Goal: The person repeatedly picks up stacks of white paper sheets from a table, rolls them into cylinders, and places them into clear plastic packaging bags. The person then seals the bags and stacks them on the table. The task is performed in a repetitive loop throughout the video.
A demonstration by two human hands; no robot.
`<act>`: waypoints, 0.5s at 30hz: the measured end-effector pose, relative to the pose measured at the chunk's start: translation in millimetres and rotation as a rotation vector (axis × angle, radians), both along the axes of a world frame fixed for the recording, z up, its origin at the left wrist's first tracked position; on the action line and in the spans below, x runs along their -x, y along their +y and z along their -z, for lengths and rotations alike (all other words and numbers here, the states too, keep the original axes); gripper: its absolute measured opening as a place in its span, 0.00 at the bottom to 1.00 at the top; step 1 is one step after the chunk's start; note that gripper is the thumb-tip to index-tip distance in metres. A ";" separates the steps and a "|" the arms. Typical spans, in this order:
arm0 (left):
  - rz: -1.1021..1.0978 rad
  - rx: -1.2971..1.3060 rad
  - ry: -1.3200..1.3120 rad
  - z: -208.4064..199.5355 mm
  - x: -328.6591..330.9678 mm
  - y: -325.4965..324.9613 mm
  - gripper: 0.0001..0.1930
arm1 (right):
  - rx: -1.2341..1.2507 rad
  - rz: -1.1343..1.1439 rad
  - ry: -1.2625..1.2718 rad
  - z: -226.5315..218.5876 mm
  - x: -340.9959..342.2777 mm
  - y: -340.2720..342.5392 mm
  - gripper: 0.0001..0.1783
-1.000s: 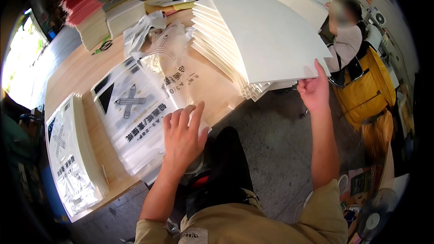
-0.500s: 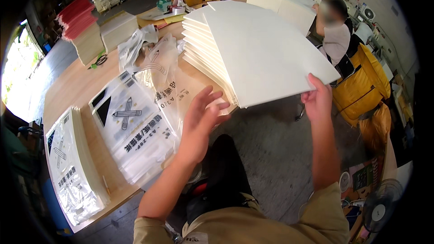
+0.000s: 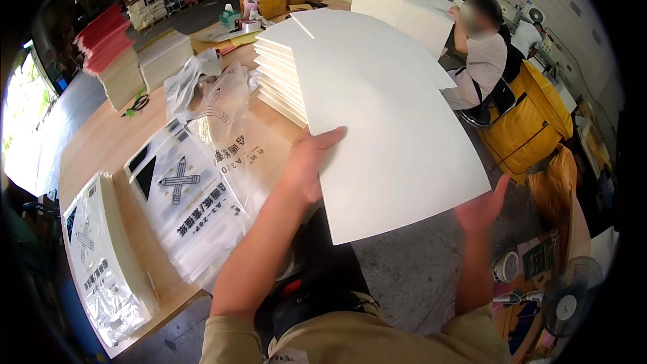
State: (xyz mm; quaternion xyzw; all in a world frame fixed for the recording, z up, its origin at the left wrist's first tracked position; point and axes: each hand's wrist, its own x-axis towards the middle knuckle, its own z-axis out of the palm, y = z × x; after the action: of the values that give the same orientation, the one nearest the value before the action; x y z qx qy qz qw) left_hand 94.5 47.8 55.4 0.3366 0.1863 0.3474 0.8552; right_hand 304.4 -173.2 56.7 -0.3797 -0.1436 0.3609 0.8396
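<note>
A large sheet of white paper [image 3: 397, 128], perhaps with more under it, is pulled toward me off a stack of white paper [image 3: 278, 84] on the table. My left hand [image 3: 306, 165] grips its left edge, thumb on top and fingers underneath. At the sheet's near right corner is my right hand [image 3: 480, 210], thumb stretched out away from the paper. Its fingers are partly hidden at the sheet's edge. Left of the stack lie printed clear plastic bags [image 3: 195, 195] with a crossed-pencils picture, overlapping a more crumpled bag [image 3: 236, 141].
A packed paper bundle [image 3: 104, 263] lies at the table's [image 3: 87, 128] left edge. Green-handled scissors [image 3: 137, 106] and red-topped paper piles [image 3: 108, 54] are farther back. To the right, another person [image 3: 482, 54] sits beside a large yellow bag [image 3: 529, 121]. A fan [image 3: 566, 307] stands at lower right.
The white sheet has come nearer to me, off the stack. My left hand has closed on its left edge. My right hand has moved down and loosened from its pinch on the corner.
</note>
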 end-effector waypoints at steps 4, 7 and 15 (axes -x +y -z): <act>0.112 0.013 -0.024 -4.6 4.0 4.6 0.22 | 0.036 -0.366 -0.055 14.1 -101.2 -3.3 0.60; 0.112 -0.007 -0.002 -3.0 5.3 8.3 0.22 | 0.024 -0.772 -0.123 20.8 -145.0 33.8 0.49; 0.004 -0.201 0.176 -23.3 18.3 1.3 0.24 | 0.554 -0.553 -0.613 -66.8 -90.8 74.4 0.22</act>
State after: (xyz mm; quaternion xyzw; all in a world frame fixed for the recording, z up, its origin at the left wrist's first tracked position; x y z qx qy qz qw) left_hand 76.2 49.0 78.7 0.4501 0.2241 0.3316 0.7982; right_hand 395.2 -98.8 123.5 -0.6249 -0.3777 0.4666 0.4992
